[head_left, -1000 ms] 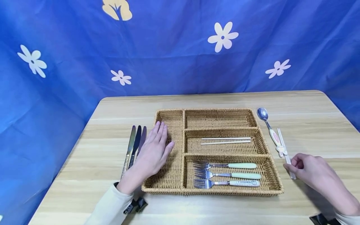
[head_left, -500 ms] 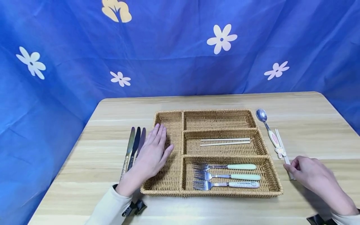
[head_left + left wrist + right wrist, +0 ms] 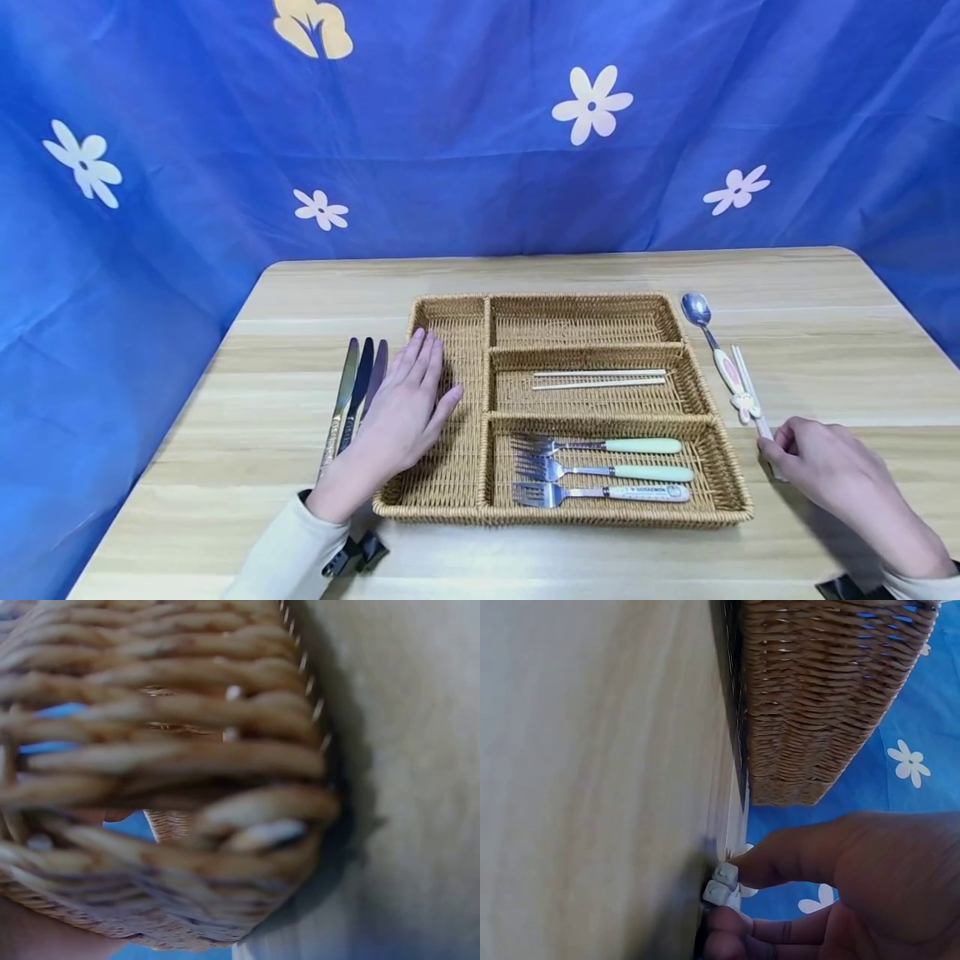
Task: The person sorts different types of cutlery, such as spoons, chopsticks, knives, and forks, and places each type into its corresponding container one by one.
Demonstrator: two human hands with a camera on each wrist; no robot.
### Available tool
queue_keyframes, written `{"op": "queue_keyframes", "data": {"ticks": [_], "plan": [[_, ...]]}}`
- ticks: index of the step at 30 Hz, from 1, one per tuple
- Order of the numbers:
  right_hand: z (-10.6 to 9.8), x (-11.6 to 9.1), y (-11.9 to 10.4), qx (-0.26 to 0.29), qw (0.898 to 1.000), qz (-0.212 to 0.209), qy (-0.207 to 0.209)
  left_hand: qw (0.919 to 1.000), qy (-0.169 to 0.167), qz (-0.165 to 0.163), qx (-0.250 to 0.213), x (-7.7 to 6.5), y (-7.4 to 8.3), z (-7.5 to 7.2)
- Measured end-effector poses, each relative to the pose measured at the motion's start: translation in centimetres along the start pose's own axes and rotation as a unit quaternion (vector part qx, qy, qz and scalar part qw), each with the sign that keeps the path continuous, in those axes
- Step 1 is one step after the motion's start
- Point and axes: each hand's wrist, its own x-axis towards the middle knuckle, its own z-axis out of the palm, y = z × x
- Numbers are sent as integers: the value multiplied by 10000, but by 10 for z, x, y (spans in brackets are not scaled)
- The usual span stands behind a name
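On the right of the table, my right hand pinches the near ends of a pair of white chopsticks between thumb and fingers. The right wrist view shows their two square chopstick ends side by side at the thumb tip, close to the tabletop. My left hand lies over the left side of a woven cutlery tray, fingers straight and reaching into its long left compartment. In the left wrist view, the tray's woven wall fills most of the picture.
A spoon with a rabbit handle lies beside the chopsticks. Another chopstick pair is in the tray's middle compartment, and several forks are in the front one. Left of the tray lie several knives, partly behind my left arm.
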Motion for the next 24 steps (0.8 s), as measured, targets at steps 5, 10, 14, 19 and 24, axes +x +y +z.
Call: {"op": "queue_keyframes", "data": {"ticks": [5, 10, 14, 19, 24], "plan": [[0, -2, -2, -2, 9996, -152, 220, 10000, -45, 9, 67, 2, 0, -2], [1, -5, -2, 1, 9987, -260, 442, 9999, -83, -21, 111, 2, 0, -1], [2, -6, -2, 40, 9977, -330, 597, 9999, -59, -23, 109, 1, 0, -1], [-1, -8, 0, 35, 9946, -338, 977, 9999, -30, 35, 93, 1, 0, -1], [-9, -5, -1, -98, 9751, -749, 2083, 9999, 52, 75, 69, 0, 1, -1]]}}
